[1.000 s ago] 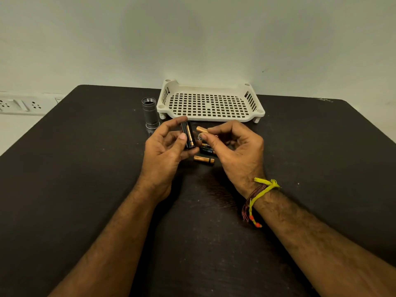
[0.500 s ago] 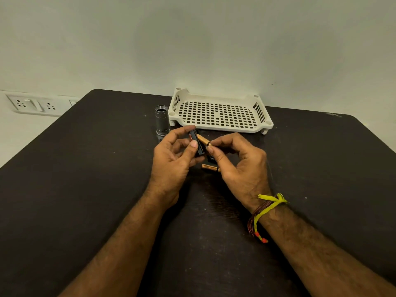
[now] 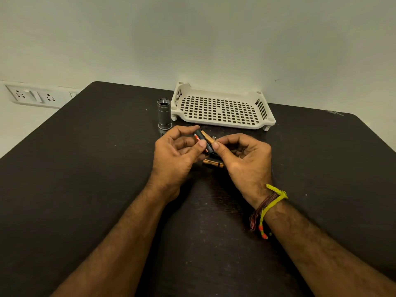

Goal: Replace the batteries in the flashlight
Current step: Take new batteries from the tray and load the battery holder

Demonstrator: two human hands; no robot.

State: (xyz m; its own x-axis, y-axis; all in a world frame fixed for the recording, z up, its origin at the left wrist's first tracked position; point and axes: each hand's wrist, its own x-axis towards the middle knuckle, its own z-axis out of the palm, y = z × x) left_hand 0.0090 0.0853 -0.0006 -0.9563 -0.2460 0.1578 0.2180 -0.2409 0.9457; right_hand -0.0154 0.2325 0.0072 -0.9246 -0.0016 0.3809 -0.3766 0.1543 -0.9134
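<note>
Head view, holder: I see the left hand [image 3: 175, 155] curled round a black battery holder [image 3: 202, 141], thumb on its near face and fingers behind, held just above the table [image 3: 85, 168].
Head view, holder's long axis: tilted, upper end away and to the left, lower end toward me and to the right; a battery with an orange band already shows in one slot.
Head view, loose cell: the right hand [image 3: 244, 159] pinches a copper-topped battery [image 3: 207, 137] between thumb and forefinger, the other fingers folded in. I read this cell as lying almost along the holder's axis, touching its right side.
Head view, which hand is nearer: both meet at the holder; the right fingertips touch the cell just beside the left thumb, so I judge the seating push comes from the right, across toward the left palm.
Head view, spare cell: another battery [image 3: 213, 163] lies on the table under the right hand, long axis left to right.
Head view, flashlight: the silver flashlight body [image 3: 164, 113] stands upright, open end up, beyond the left hand and just beside the white tray [image 3: 220, 123].
Head view, hidden: I cannot tell the polarity marks, nor how many slots are filled.
</note>
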